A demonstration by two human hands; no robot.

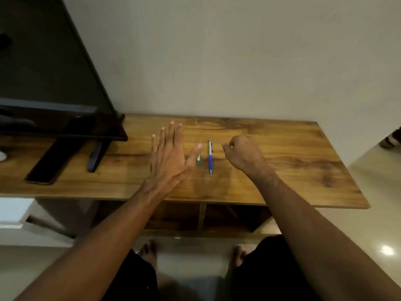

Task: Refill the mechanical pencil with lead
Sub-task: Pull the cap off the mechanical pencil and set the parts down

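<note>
A mechanical pencil (210,157) with a white upper barrel and a blue grip lies on the wooden table (282,161), tip pointing toward me. Just left of it lies a small green and white lead case (198,159), partly hidden by my thumb. My left hand (171,155) hovers flat over the table with fingers spread, its thumb over the case. My right hand (243,153) is to the right of the pencil, fingers curled loosely with nothing visible in them. Neither hand touches the pencil.
A black TV (50,83) stands at the table's left on black feet (95,157), with a flat black object (56,157) beside them. A wall runs behind the table. Open shelves (201,218) sit under the tabletop, and my bare feet stand on the floor below.
</note>
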